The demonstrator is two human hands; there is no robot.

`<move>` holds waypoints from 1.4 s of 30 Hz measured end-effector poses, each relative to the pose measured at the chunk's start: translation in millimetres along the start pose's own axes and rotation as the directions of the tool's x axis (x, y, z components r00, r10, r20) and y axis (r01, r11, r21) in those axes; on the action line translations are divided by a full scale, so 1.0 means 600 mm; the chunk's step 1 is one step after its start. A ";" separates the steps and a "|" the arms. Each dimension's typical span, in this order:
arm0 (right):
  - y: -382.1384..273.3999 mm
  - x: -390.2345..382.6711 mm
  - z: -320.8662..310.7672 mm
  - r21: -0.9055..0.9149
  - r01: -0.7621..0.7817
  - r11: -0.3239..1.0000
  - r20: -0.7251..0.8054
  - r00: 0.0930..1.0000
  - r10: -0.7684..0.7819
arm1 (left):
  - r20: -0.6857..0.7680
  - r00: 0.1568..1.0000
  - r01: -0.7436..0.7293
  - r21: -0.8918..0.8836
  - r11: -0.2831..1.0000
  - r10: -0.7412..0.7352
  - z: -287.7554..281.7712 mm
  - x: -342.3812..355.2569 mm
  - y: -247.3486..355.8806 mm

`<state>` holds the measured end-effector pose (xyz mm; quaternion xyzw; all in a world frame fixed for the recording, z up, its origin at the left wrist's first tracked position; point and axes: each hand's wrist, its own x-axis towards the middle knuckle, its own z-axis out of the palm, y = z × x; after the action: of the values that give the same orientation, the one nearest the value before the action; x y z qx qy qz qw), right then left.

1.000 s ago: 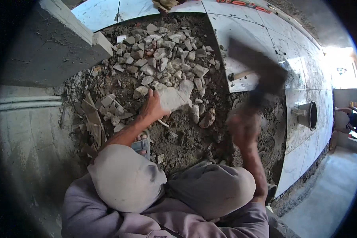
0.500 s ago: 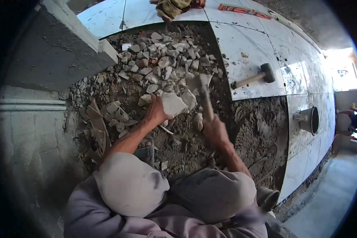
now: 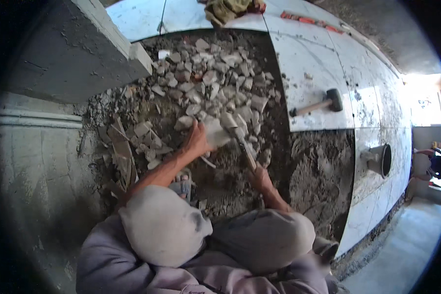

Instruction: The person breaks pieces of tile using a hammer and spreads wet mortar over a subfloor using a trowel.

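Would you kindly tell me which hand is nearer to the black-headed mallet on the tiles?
Right: the right hand is below and left of the mallet, gripping a hammer; the left hand is farther left, holding a stone.

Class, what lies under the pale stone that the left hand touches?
Broken stones and dirt show around the pale stone; what lies directly beneath is covered by the stone itself.

Hammer handle (image 3: 247,152) wooden; stones (image 3: 209,77) rough, matt; floor tiles (image 3: 311,56) glossy.
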<state>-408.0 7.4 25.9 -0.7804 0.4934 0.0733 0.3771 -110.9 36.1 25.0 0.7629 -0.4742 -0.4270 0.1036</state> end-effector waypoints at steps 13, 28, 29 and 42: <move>-0.265 0.012 -0.288 0.270 0.870 0.412 -0.555 0.490 -0.672 | -0.348 0.916 -0.242 -0.087 0.966 0.198 0.028 -0.010 -0.057; -0.245 -0.035 -0.280 0.347 0.612 0.710 -0.492 0.764 -0.418 | -0.351 0.894 -0.328 -0.088 0.940 0.279 0.064 0.004 -0.083; -0.258 -0.038 -0.302 0.404 0.765 0.502 -0.541 0.642 -0.543 | -0.366 0.899 -0.310 -0.138 0.941 0.243 0.063 0.001 -0.083; -0.121 0.054 -0.124 0.088 0.078 0.993 -0.085 0.994 -0.070 | -0.412 0.832 -0.448 -0.108 0.887 0.371 0.084 0.025 -0.162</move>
<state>-350.8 -48.5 99.9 -0.7824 0.4820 0.0046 0.3943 -83.9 88.0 -68.9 0.6965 -0.5525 -0.2840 0.3591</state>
